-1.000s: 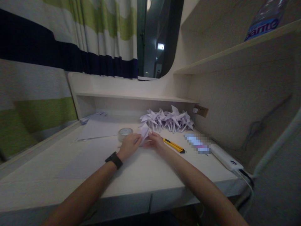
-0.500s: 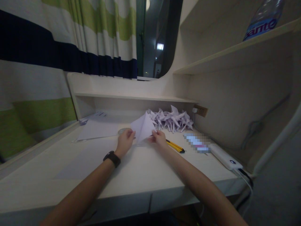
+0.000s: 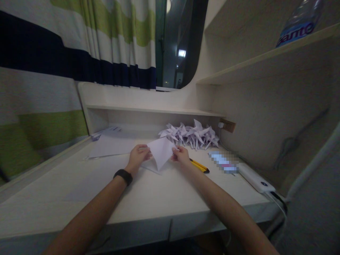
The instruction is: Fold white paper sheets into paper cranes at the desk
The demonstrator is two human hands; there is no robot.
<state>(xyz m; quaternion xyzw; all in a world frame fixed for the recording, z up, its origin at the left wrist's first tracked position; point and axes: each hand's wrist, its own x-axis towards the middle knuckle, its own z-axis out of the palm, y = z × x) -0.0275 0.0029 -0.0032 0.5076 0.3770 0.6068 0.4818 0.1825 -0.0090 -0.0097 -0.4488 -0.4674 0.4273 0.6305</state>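
Both hands hold a folded white paper point(image 3: 160, 153) just above the pale desk point(image 3: 164, 198). My left hand point(image 3: 138, 156), a black band on its wrist, pinches the paper's left corner. My right hand point(image 3: 181, 156) pinches the right corner. The paper hangs as a triangle with its point down, touching or nearly touching the desk. A pile of several folded white paper figures point(image 3: 190, 135) lies just beyond the hands under the low shelf.
A yellow utility knife point(image 3: 199, 165) lies right of my right hand. A white power bank point(image 3: 255, 177) with a cable sits near the desk's right edge. Loose paper sheets point(image 3: 111, 146) lie at back left. A water bottle point(image 3: 300, 21) stands on the upper shelf.
The paper was small and closed between my fingers, then opened into an upward-pointing triangle; now it is flipped with its point down. The tape roll behind my left hand is hidden.
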